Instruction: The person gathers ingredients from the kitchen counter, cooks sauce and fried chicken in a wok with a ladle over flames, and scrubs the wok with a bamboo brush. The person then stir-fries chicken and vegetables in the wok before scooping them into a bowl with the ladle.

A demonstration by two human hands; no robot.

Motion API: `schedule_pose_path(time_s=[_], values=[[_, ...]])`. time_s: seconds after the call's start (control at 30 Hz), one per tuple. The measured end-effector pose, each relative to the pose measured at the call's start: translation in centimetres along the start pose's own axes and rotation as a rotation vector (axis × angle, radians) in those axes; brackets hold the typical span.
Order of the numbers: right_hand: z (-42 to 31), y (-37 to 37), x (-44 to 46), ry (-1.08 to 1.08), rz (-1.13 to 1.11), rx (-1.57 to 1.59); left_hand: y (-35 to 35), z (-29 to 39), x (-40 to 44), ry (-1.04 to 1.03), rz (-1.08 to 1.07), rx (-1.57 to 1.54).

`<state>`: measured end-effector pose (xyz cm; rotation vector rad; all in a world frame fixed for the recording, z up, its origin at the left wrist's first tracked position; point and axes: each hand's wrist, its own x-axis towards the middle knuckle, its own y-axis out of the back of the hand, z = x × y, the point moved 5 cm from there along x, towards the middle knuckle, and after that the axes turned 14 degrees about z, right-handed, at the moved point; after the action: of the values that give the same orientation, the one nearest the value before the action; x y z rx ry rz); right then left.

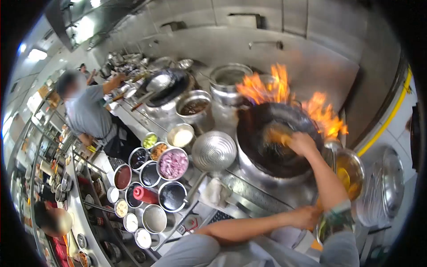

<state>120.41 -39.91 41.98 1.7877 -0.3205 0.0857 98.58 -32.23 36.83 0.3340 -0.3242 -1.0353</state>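
Observation:
My right hand [303, 145] is closed around a tan wok brush [276, 134], its bristles blurred with motion inside the black wok [253, 151]. The wok sits on the burner at the right, with a dark wet patch low inside it. My left hand [307, 217] is below, beside my right forearm and partly hidden by it. Its fingers look curled, but what they hold, if anything, is hidden. Tall flames [267, 86] rise behind the wok, and more flames [327, 116] burn at its right rim.
A perforated strainer [214, 150] lies left of the wok. Sauce and ingredient pots, including chopped onions [173, 165] and a red squeeze bottle [145, 195], crowd the left. A metal bowl of yellow liquid [354, 171] stands right. A co-worker [91, 111] works at another wok [171, 91].

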Motion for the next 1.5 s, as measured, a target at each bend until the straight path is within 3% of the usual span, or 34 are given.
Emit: schedule_pose_path(time_s=[0.1,0.17,0.2,0.23,0.33,0.43,0.5,0.57,0.67,0.7,0.73,0.8,0.87,0.93,1.0,1.1,1.23,1.33,1.4,1.47,1.5], values=[[-1.6,0.8,0.0,0.07,-0.071,-0.078,7.5,0.4,-7.5,0.065,0.349,0.179],[-0.5,2.9,-0.1,0.097,-0.115,-0.143,14.5,0.9,-13.3,0.305,0.489,0.09],[0.4,3.2,0.6,0.059,-0.087,-0.158,16.6,0.1,-15.6,0.447,0.547,0.224],[1.3,2.9,0.4,0.025,-0.083,-0.174,18.0,-0.1,-16.9,0.261,0.718,0.354],[1.5,-1.5,2.5,-0.141,-0.071,-0.239,19.2,2.1,-16.6,0.156,0.727,0.339],[2.5,0.4,-0.2,0.063,-0.09,-0.2,20.1,1.2,-20.2,0.197,0.812,0.435],[3.6,2.4,0.7,-0.023,-0.09,-0.213,21.0,-1.7,-22.8,0.319,0.858,0.492],[5.1,-0.6,2.6,-0.151,0.013,-0.179,21.1,-5.4,-24.3,0.419,0.874,0.542],[1.8,-3.9,2.0,-0.192,0.072,0.007,21.6,-11.0,-23.6,0.448,0.912,0.611],[0.6,-4.6,1.7,-0.118,0.057,0.149,21.6,-12.1,-23.5,0.45,0.923,0.617],[0.5,-6.0,0.2,-0.195,-0.08,0.235,21.2,-13.0,-23.9,0.459,0.926,0.622],[-3.6,-1.1,-3.1,-0.342,-0.315,0.398,21.1,-14.4,-23.9,0.487,0.933,0.583],[-4.9,3.0,-6.8,-0.169,-0.385,0.337,20.7,-15.6,-25.2,0.535,0.947,0.523],[-1.2,4.2,-9.3,0.238,-0.074,0.096,20.2,-16.9,-26.2,0.538,0.937,0.511],[0.4,7.5,-9.1,0.075,-0.284,-0.063,20.3,-17.9,-26.6,0.554,0.959,0.496],[1.9,3.7,-4.7,-0.163,-0.118,-0.245,20.2,-20.5,-26.2,0.639,0.967,0.339],[-1.3,2.4,-3.8,-0.086,-0.219,-0.338,19.7,-23.6,-25.7,0.664,0.957,0.131],[0.5,5.2,-5.3,-0.029,-0.175,-0.34,19.0,-24.4,-25.6,0.676,0.987,0.089],[4.2,1.3,-1.9,-0.015,-0.125,-0.426,18.2,-23.9,-25.1,0.656,0.99,0.103],[1.6,1.6,-0.2,-0.192,-0.045,-0.381,18.1,-23.1,-24.5,0.683,0.991,0.079],[0.9,1.3,0.3,-0.14,-0.076,-0.419,18.1,-23.7,-24.6,0.705,0.957,0.095]])
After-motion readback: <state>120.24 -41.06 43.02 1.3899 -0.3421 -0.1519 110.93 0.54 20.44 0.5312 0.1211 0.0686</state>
